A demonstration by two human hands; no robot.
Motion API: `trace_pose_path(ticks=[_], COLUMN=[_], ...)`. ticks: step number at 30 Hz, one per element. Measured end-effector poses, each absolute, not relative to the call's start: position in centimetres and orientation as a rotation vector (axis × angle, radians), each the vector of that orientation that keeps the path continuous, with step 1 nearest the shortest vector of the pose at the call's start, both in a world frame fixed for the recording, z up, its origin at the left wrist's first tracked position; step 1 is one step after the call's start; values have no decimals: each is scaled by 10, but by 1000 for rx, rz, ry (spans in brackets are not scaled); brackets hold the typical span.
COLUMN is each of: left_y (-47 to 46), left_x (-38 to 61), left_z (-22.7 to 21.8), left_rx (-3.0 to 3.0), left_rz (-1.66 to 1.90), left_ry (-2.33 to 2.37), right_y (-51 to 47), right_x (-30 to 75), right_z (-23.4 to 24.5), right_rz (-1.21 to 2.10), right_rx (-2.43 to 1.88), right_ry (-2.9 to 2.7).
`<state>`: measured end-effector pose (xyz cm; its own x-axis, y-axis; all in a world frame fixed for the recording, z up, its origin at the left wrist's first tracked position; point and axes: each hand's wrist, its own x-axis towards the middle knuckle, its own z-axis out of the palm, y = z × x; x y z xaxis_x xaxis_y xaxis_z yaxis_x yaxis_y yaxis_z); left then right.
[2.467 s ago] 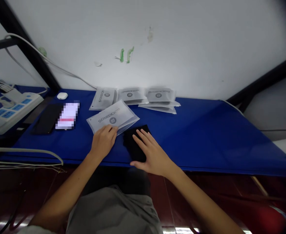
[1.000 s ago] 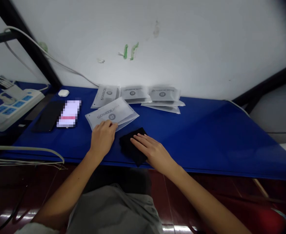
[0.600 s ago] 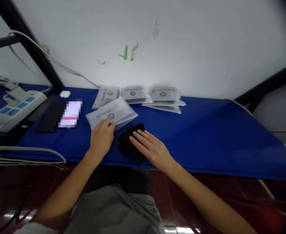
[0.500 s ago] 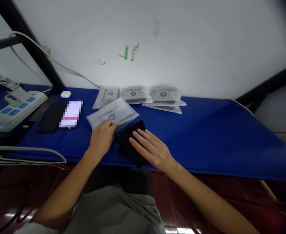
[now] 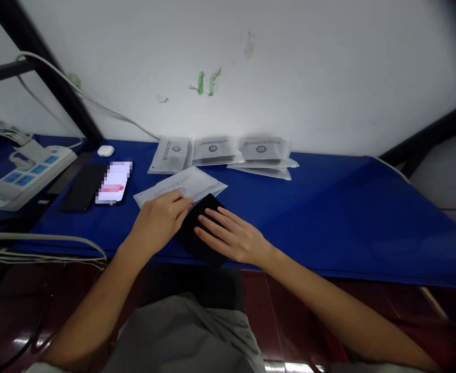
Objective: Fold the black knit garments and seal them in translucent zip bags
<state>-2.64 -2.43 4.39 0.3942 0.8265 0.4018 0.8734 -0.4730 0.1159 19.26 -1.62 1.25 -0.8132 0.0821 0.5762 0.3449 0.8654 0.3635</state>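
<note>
A folded black cloth (image 5: 197,228) lies at the front edge of the blue table (image 5: 329,217). My right hand (image 5: 231,235) rests flat on it with fingers stretched out. My left hand (image 5: 160,217) grips the near edge of a frosted plastic pouch (image 5: 185,184), which touches the cloth's far corner. The pouch's opening, if any, is hidden by my fingers.
Several more frosted pouches (image 5: 261,150) are stacked along the white wall. A dark phone (image 5: 82,186) and a lit phone (image 5: 113,184) lie at left, beyond them a white earbud case (image 5: 105,151) and a power strip (image 5: 22,173). Cables (image 5: 41,238) hang at the front left.
The black cloth has slid left toward the pouch under my right hand. My left hand has shifted the pouch, whose printed face now tilts flatter.
</note>
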Motion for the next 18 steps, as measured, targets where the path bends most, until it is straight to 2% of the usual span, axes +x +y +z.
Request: trace_pose_path(ticks=[12,18], left_y=[-27,-26], left_x=[-14,-17], left_z=[42,38], left_rx=[-2531,-2543], left_rz=[-521,-619], left_ry=[-1484,-1481], right_y=[-8,-1], right_x=[180,179], right_z=[3,0], right_rz=[-566,-469], right_rx=[-293,-431], right_ry=[-2583,-2587])
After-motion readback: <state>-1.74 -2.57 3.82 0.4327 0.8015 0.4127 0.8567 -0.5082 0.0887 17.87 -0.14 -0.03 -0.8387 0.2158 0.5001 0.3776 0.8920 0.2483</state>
